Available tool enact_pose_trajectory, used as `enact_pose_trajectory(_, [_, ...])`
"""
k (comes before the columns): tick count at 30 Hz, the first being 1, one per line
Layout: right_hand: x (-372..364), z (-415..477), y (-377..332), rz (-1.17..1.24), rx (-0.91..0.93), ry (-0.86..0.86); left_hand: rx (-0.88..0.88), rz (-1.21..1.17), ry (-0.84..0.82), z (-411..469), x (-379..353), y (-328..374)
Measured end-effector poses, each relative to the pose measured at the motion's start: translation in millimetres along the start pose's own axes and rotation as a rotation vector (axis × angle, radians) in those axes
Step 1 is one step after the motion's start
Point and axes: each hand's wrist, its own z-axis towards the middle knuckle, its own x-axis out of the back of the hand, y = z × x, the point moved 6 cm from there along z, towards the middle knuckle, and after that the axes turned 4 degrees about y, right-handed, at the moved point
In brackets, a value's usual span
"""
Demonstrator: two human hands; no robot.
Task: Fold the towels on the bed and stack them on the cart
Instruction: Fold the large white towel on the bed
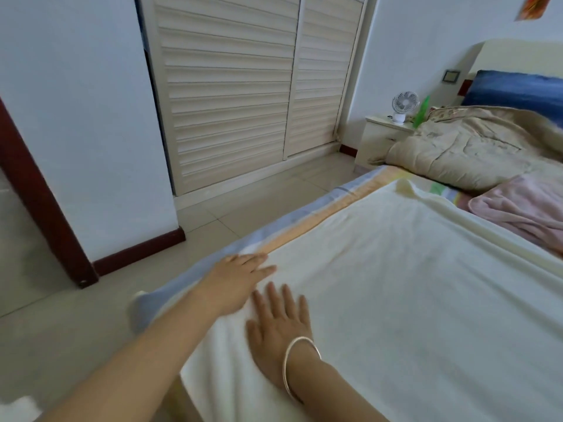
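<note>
1. The cream towel (411, 284) is lying spread open across the near part of the bed (304, 222), reaching almost to the bed's left edge, and it is showing no fold yet.
2. The left hand (240, 278) is resting flat on the towel's left border, fingers straight and close together, holding nothing.
3. The right hand (280, 324), wearing a silver bracelet (300, 360), is pressing flat on the towel just beside the left one, fingers spread wide, also gripping nothing.
4. Both hands seem to be smoothing the cloth, so I am judging this as the flattening step ahead of the first fold.
5. A pink towel (524, 208) is sitting crumpled farther up the bed, next to a beige quilt (463, 147), and it is waiting unfolded.
6. The cart is not appearing in view, so whether any towel is stacked there cannot be told.
7. What is remaining, as I read it, is folding the cream towel, folding the pink one and carrying both to the cart. The task is looking barely begun.
</note>
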Motion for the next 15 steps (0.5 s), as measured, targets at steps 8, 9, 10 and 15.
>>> enact_pose_trajectory(8, [-7.2,-54.3,-74.5,-0.128,0.249,-0.040,0.153,0.213,-0.158,-79.3,9.5,-43.8])
enact_pose_trajectory(9, [-10.4,-56.5,-87.5,-0.182,0.284,-0.059,0.172,0.194,-0.151,-84.1,13.5,-42.5])
enact_pose_trajectory(10, [-14.5,-60.8,-100.9,-0.228,0.340,-0.056,0.188,0.161,-0.132,-88.5,18.1,-40.0])
enact_pose_trajectory(15, [-22.4,-89.8,-115.8,0.120,0.555,0.156,0.305,-0.090,0.070,-98.9,48.7,-25.9])
